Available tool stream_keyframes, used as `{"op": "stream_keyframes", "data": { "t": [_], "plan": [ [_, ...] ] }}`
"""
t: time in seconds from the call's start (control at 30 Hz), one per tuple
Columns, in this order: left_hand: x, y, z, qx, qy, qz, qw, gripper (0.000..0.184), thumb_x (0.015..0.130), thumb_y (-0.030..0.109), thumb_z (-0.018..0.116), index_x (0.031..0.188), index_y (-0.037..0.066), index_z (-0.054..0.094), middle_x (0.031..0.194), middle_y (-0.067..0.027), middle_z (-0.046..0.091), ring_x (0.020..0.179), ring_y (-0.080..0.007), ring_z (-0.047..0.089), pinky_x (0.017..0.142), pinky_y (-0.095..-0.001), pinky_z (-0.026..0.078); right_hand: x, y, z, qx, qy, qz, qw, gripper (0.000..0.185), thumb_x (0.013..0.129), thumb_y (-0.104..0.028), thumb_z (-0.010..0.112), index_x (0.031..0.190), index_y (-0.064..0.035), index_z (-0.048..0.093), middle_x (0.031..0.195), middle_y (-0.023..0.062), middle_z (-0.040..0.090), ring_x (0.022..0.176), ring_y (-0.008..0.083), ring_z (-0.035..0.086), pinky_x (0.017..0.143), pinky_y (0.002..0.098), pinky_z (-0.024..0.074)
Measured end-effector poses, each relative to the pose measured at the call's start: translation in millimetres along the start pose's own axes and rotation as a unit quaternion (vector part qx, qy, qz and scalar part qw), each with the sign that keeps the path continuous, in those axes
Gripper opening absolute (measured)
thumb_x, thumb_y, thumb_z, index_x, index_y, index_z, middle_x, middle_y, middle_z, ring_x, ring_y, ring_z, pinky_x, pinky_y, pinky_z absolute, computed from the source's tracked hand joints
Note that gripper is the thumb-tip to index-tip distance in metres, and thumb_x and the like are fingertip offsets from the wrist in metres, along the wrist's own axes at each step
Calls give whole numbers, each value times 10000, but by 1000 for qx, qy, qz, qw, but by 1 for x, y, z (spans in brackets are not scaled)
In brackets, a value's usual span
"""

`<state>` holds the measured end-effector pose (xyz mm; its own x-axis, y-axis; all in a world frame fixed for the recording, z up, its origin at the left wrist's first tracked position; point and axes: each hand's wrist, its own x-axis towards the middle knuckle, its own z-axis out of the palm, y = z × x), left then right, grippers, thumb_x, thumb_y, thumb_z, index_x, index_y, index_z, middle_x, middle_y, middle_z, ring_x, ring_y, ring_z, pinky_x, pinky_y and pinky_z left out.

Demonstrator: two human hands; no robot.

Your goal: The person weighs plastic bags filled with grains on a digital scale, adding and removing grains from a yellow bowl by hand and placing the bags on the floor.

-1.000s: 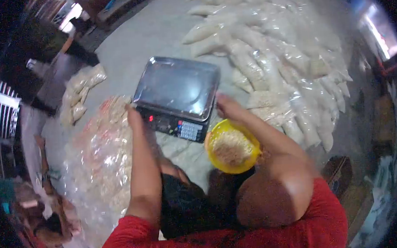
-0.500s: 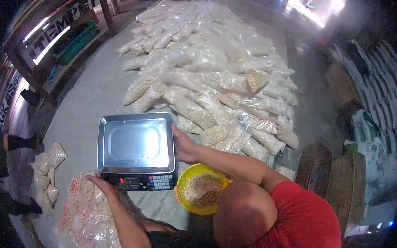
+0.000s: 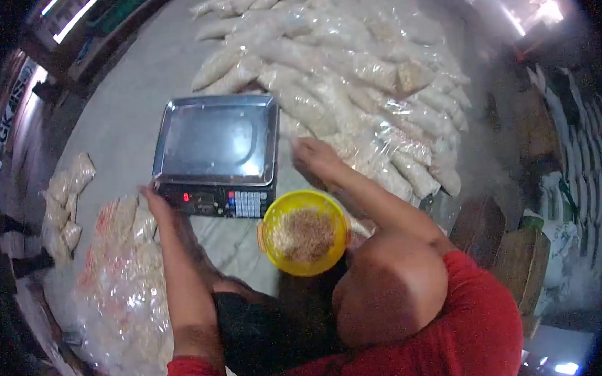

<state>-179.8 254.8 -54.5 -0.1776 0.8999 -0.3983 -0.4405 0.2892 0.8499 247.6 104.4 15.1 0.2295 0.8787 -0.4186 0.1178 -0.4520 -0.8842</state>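
Observation:
A digital scale [image 3: 217,139] with a shiny metal pan stands on the floor before me, its red display lit. At its front left corner, my left hand [image 3: 156,202] rests against the side, a finger pointing outward and the others partly hidden. My right hand [image 3: 318,161] is off the scale's right side, above the nearest bags, with loosely bent, slightly blurred fingers and nothing visible in it. In front of the scale sits a yellow basin [image 3: 272,252] holding pale and brown loose pieces.
Many clear plastic bags [image 3: 302,95] of pale contents cover the floor ahead. A heap of clear, red-printed plastic bags [image 3: 114,296] lies at left, with smaller filled bags [image 3: 67,202] beyond it. Wooden boards [image 3: 519,264] and stacked pale sacks [image 3: 586,170] stand at right.
My right hand has come away from the scale's right side and moved rightward. My left hand stays at the front left corner. The view has tilted down, so everything appears higher.

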Motion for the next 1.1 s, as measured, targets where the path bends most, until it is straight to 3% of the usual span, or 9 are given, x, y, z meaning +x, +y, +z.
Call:
{"op": "stream_keyframes", "data": {
  "t": [0.07,0.13,0.43,0.63,0.83,0.93,0.97,1.03,1.1],
  "plan": [
    [-22,-2,12,237,200,87,947,746,1099,560,329,1391,-94,538,1355,-223,622,1194,-341,627,1013,-406,487,-57,4,-29,-278,106,-166,940,575,960,-483,666,1236,22,650,1143,243,678,1050,403,666,915,484,533],
    [-129,27,70,-61,165,-52,983,597,1090,539,395,1248,14,631,1181,-172,679,995,-282,671,853,-421,536,-98,27,-53,-353,99,-172,914,586,931,-445,698,1248,42,627,1133,267,663,1022,443,656,909,492,530],
    [-337,-114,80,206,-122,-246,939,441,965,91,563,1394,97,461,1158,-144,656,824,-233,684,478,-329,526,-56,-15,-105,-295,283,-60,911,601,934,-473,690,1180,70,612,1101,302,685,1044,469,673,905,524,536],
    [-348,-87,109,127,-205,-264,934,342,976,22,478,1307,71,548,923,-88,678,529,-153,570,418,-272,426,-20,-17,-111,-435,203,-111,870,520,981,-490,569,973,8,719,1001,284,707,958,489,678,864,545,537],
    [-315,-167,117,112,-169,-237,950,351,1006,84,523,1357,77,529,1151,-127,709,900,-224,734,686,-314,621,-71,-106,-86,-372,199,-241,874,414,993,-387,577,908,-8,718,884,268,692,859,478,667,766,549,523],
    [-310,-133,123,679,-335,138,639,378,810,249,812,1122,53,728,1157,-162,730,1014,-358,706,854,-443,580,-58,-138,-73,-307,141,-296,894,430,1000,-385,615,871,16,700,768,223,690,758,363,707,697,459,547],
    [-298,-162,116,677,-330,136,643,378,810,249,812,1122,53,728,1157,-162,730,1014,-358,706,854,-443,580,-56,-150,-65,-309,135,-298,893,430,1000,-385,615,871,16,700,768,223,690,758,363,707,697,459,547],
    [-282,-217,106,262,-277,-24,924,420,797,266,828,1145,56,723,1120,-157,740,1011,-365,709,858,-454,577,-55,-170,-48,-65,56,-200,976,384,1033,-310,591,883,30,688,749,158,702,773,241,733,653,384,576],
    [-284,-201,104,303,-304,95,898,340,865,270,763,1116,47,709,1098,-169,740,1011,-367,716,853,-430,586,-64,-174,-23,40,38,-194,979,299,1061,-232,550,975,32,664,860,135,722,823,198,738,640,323,598]
  ]
}}
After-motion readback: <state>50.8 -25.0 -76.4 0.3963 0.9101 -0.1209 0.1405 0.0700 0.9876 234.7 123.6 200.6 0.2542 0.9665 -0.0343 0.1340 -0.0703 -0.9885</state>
